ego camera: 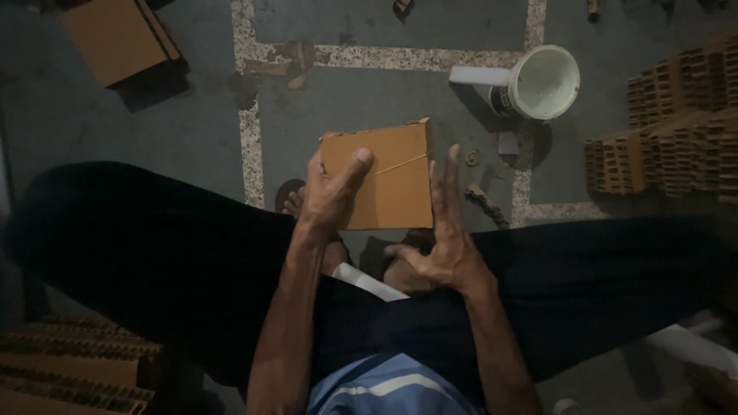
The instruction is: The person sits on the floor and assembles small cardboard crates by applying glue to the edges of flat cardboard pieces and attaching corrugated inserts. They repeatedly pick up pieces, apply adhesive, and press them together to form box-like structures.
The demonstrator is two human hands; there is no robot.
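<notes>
A flat brown cardboard box point(392, 180) is held up between my knees, over the dark floor. My left hand point(332, 192) grips its left edge, thumb across the front face. My right hand point(446, 230) lies flat against the box's right side with the fingers spread and pointing up. A thin line, like a seam or a string, runs across the box's face. My legs in dark trousers spread out to both sides below the hands.
A white bucket point(542, 83) lies on its side at the back right. Stacks of brown cardboard pieces point(669, 131) stand at the right, more point(69, 369) at the lower left. Another brown box point(115, 38) sits at the back left. A sandalled foot point(292, 200) shows beneath the box.
</notes>
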